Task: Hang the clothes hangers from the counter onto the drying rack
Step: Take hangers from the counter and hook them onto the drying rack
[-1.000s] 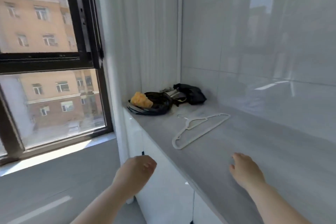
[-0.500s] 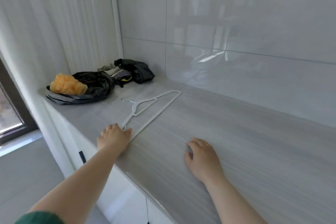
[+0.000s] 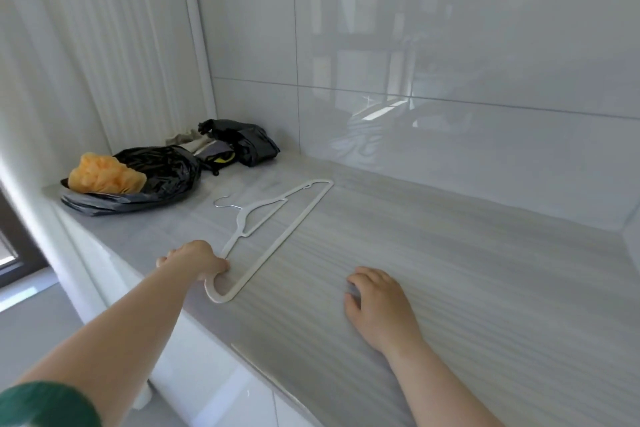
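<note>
Item: white hanger (image 3: 283, 239), metal hook, lying flat on the grey wood-grain surface (image 3: 467, 270), hook toward the far-left corner; possibly two stacked, the view does not settle it.
Left hand (image 3: 194, 260): fingers curled over the hanger's near rounded end at the surface's front edge, grasping it; green sleeve (image 3: 41, 406) on that arm.
Right hand (image 3: 377, 305): released, palm down on the surface, apart from the hanger.
Also on the surface, far left: black bag (image 3: 162, 166) with an orange bundle (image 3: 104, 177) on it; dark bundle (image 3: 249, 144) in the corner.
</note>
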{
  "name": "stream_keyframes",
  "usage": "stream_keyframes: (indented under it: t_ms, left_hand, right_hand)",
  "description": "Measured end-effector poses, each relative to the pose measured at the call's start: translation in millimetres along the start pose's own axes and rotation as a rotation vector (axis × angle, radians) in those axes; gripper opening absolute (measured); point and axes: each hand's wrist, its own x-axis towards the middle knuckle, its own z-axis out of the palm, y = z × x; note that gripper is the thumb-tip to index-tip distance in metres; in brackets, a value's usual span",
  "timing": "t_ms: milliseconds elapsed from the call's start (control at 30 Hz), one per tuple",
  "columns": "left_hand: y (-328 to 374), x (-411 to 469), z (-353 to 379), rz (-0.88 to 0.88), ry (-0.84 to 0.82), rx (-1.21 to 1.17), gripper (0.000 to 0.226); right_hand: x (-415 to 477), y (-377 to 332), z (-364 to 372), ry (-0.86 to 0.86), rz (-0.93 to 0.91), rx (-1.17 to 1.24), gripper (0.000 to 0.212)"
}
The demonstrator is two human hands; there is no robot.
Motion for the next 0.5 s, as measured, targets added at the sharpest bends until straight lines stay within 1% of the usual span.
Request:
stream_keyframes:
  t_ms: [67, 133, 300, 333, 400, 467, 500]
  left_hand:
    - [-1.2, -7.7, -2.5, 0.038, -0.047, -0.047, 0.029]
    - [-3.0, -14.1, -2.7, 0.029, -0.052, -0.113, 0.027]
    - [-9.4, -23.4, -3.0, 0.003, -0.038, -0.525, 0.024]
    - [-11.8, -27.2, -2.5, 0.014, -0.039, -0.593, 0.022]
    - [-14.9, -37.1, -1.4, 0.045, -0.047, -0.751, 0.008]
    - [-20.2, -50.8, -3.3, 0.071, -0.063, -0.890, 0.013]
    - [-23.4, -58.2, -6.2, 0.090, -0.063, -0.913, 0.016]
  right_hand:
    - [-1.0, -0.2, -1.0, -0.011, -0.008, 0.000, 0.036]
    - [-1.0, 0.2, -1.7, -0.031, -0.018, -0.006, 0.035]
    - [-0.2, 0.2, -0.9, 0.004, -0.014, -0.046, 0.034]
    - [-1.3, 0.3, 0.0, 0.013, -0.014, -0.048, 0.033]
    - [-2.7, -0.5, -1.6, 0.013, -0.038, -0.071, 0.029]
    - [-1.8, 0.1, -2.0, -0.007, -0.051, -0.083, 0.024]
    - [-2.0, 0.5, -0.9, -0.007, -0.045, -0.083, 0.025]
